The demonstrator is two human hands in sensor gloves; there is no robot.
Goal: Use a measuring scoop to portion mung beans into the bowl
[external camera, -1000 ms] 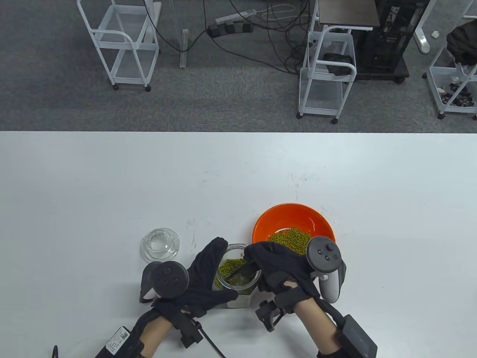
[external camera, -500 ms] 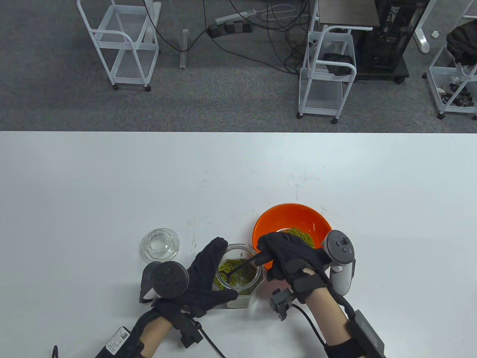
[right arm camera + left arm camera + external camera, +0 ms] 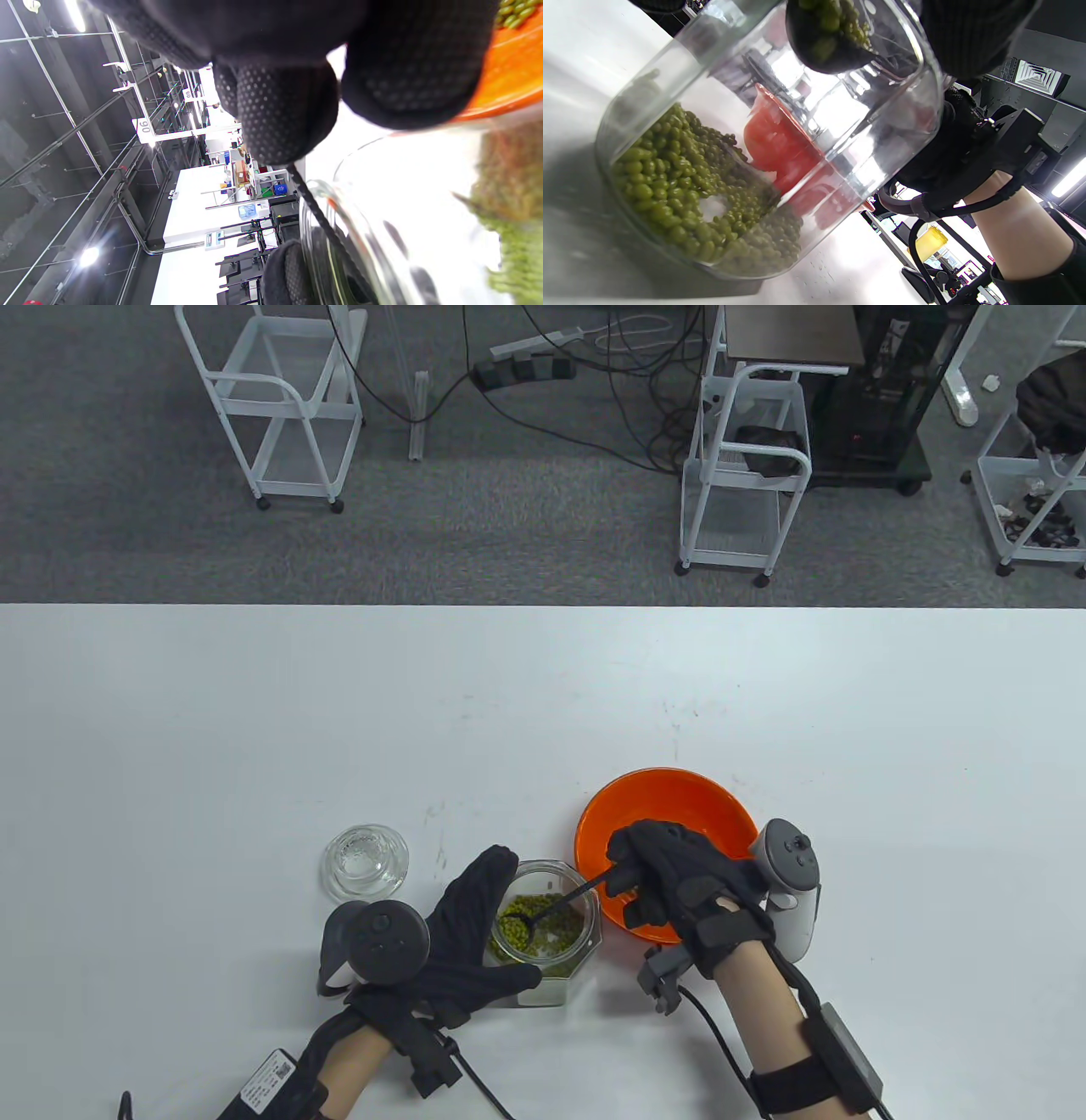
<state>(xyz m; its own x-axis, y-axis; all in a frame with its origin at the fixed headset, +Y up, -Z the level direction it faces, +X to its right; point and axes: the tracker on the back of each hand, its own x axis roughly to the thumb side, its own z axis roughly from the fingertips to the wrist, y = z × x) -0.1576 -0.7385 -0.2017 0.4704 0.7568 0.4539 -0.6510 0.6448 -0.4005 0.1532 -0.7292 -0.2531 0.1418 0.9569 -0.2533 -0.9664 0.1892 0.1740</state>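
My left hand point(image 3: 473, 929) grips the clear glass jar point(image 3: 567, 963) from its left side, thumb along the near wall. Mung beans point(image 3: 678, 182) lie in the jar's bottom. My right hand point(image 3: 635, 875) hovers over the orange bowl point(image 3: 662, 780) and pinches the handle of the black measuring scoop point(image 3: 519, 923). The scoop's cup sits in the jar mouth, heaped with beans point(image 3: 835, 21). In the right wrist view the thin scoop handle point(image 3: 314, 207) runs down from my fingertips point(image 3: 288, 110) past the jar rim. Beans in the bowl point(image 3: 514, 10) show only there.
The jar's round glass lid point(image 3: 366, 861) lies on the white table point(image 3: 254, 729), left of the jar. White wire carts point(image 3: 280, 398) and cables stand on the grey carpet beyond the far edge.
My right hand has drawn back to the right, from above the jar to above the bowl. The scoop has risen out of the beans and now carries a load. The left hand has stayed put.
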